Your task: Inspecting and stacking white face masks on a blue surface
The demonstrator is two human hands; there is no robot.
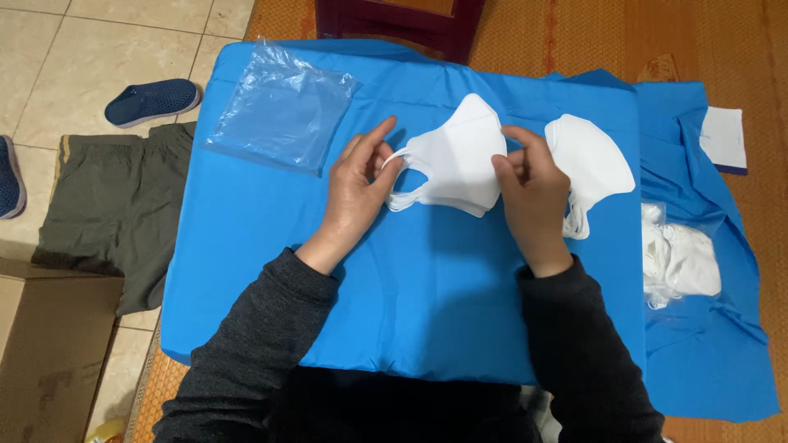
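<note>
You are working over a blue cloth-covered surface (pixel 410 303), and both hands meet at a small stack of white folded face masks (pixel 455 160) lying near the middle of its far half. Your left hand (pixel 357 184) has thumb and forefinger closed narrowly on the ear loops at the stack's left end, the other fingers fanned loosely above. Your right hand (pixel 532 193) pinches the stack's right edge, fingers curled in; it appears to square the layers so the edges stay aligned, though how many masks are in the stack cannot be told.

A second white mask (pixel 591 160) lies just beside your right hand, toward the right edge of the surface, its loops trailing down toward you. It is apart from the held stack, seemingly kept separate from it.

A flat clear plastic bag (pixel 283 111) rests at the far left corner, well apart from the hands, lying empty as far as can be seen. Off the right edge, on a lower fold of blue cloth, a clear bag filled with white masks (pixel 677 258) sits within easy reach of your right arm.

On the floor to the left lie dark green shorts (pixel 115 205), a blue shoe (pixel 152 100) and a cardboard box (pixel 49 344).
</note>
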